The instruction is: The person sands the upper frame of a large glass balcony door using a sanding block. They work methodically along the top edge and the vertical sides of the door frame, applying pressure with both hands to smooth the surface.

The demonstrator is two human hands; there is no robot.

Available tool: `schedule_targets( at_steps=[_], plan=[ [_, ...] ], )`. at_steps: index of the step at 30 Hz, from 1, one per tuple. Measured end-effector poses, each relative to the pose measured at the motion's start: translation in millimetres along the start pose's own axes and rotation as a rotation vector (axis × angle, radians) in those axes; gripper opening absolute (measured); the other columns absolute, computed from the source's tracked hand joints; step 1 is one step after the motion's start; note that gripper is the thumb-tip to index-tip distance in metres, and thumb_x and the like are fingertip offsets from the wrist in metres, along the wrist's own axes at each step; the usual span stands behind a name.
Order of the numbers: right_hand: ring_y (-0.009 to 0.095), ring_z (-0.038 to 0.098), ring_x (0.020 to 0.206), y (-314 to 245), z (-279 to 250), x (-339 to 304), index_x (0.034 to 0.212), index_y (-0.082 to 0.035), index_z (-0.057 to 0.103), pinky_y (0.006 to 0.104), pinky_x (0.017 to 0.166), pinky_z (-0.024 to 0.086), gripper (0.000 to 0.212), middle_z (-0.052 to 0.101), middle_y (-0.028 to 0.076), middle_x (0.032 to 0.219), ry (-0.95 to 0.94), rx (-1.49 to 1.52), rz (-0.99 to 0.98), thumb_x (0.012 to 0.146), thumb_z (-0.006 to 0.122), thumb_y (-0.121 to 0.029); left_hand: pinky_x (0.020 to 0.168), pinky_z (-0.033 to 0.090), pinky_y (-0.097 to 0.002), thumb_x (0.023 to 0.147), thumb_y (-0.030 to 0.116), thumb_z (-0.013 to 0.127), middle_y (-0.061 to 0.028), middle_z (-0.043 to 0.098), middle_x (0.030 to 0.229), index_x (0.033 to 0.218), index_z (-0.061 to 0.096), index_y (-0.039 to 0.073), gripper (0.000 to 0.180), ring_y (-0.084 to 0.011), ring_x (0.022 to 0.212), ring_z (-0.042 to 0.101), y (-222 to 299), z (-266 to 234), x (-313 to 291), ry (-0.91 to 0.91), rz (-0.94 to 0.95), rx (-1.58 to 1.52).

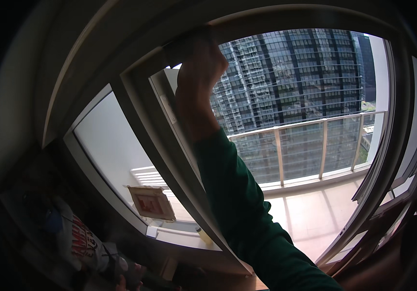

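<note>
My right hand (201,70) is raised high, its green-sleeved arm (237,194) reaching up from the lower edge. The fingers are closed at the top of the door frame (276,20), pressing a dark, cloth-like piece (186,44) against it. Shadow blurs this piece, so its exact kind does not show. Below the wrist runs the upright edge of a pale door or window panel (169,109). My left hand is out of sight.
Beyond the opening lie a tiled balcony floor (315,208) and a glass railing (300,148), with a tall building (291,72) behind. A brown framed board (151,202) shows through the left pane. White printed fabric (84,237) sits in shadow at lower left.
</note>
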State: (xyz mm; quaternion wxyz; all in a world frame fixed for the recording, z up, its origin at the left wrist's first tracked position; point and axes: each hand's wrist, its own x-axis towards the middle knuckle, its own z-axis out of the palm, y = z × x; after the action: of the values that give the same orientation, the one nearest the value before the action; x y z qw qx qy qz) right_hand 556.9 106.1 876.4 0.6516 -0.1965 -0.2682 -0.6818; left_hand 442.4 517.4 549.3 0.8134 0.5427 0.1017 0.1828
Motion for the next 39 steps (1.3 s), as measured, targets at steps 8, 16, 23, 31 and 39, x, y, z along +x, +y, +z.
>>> schedule_targets(
  at_steps=[8, 16, 23, 31, 39],
  plan=[
    [0.003, 0.047, 0.066, -5, -41, -23, 0.107, 0.005, 0.064, 0.0218, 0.057, 0.038, 0.025, 0.054, -0.004, 0.073, 0.06, 0.086, 0.177, 0.091, 0.054, -0.012, 0.069, 0.05, -0.033, 0.099, 0.019, 0.051, -0.0096, 0.065, 0.115, 0.128, 0.057, 0.001, 0.035, -0.0238, 0.095, 0.063, -4, 4, 6, -0.058, -0.035, -0.01],
    [0.005, 0.049, 0.065, 6, -38, 2, 0.086, 0.0, 0.064, 0.0248, 0.062, 0.04, 0.015, 0.056, -0.004, 0.072, -0.065, 0.048, 0.107, 0.092, 0.053, -0.009, 0.076, 0.048, -0.0338, 0.1, 0.016, 0.045, -0.0133, 0.061, 0.126, 0.136, 0.05, 0.0, 0.04, -0.0275, 0.11, 0.063, 7, 33, -14, -0.104, -0.033, 0.033],
    [0.012, 0.061, 0.082, -7, -61, -29, 0.106, 0.003, 0.067, 0.0274, 0.078, 0.047, 0.021, 0.067, 0.005, 0.096, -0.067, -0.062, 0.097, 0.094, 0.057, -0.011, 0.074, 0.048, -0.0332, 0.1, 0.019, 0.047, -0.0145, 0.064, 0.12, 0.135, 0.052, 0.003, 0.039, -0.0272, 0.108, 0.063, 21, 66, -11, -0.219, -0.032, -0.129],
    [0.021, 0.064, 0.106, -120, -197, -217, 0.124, 0.004, 0.06, 0.0328, 0.097, 0.048, 0.03, 0.067, 0.013, 0.116, -0.076, -0.268, 0.847, 0.098, 0.052, -0.009, 0.074, 0.052, -0.0345, 0.103, 0.03, 0.047, -0.0168, 0.065, 0.117, 0.128, 0.051, -0.004, 0.042, -0.0258, 0.104, 0.066, 10, 135, 44, -0.716, -0.038, -0.352],
    [0.024, 0.055, 0.123, -159, -179, -235, 0.133, 0.005, 0.053, 0.0372, 0.108, 0.04, 0.036, 0.061, 0.017, 0.127, -0.516, -0.506, 0.685, 0.099, 0.047, -0.005, 0.091, 0.053, -0.034, 0.101, 0.019, 0.053, -0.0152, 0.066, 0.114, 0.122, 0.056, -0.006, 0.034, -0.0229, 0.103, 0.066, -2, 191, 34, -0.887, -0.245, -0.489]
  ],
)
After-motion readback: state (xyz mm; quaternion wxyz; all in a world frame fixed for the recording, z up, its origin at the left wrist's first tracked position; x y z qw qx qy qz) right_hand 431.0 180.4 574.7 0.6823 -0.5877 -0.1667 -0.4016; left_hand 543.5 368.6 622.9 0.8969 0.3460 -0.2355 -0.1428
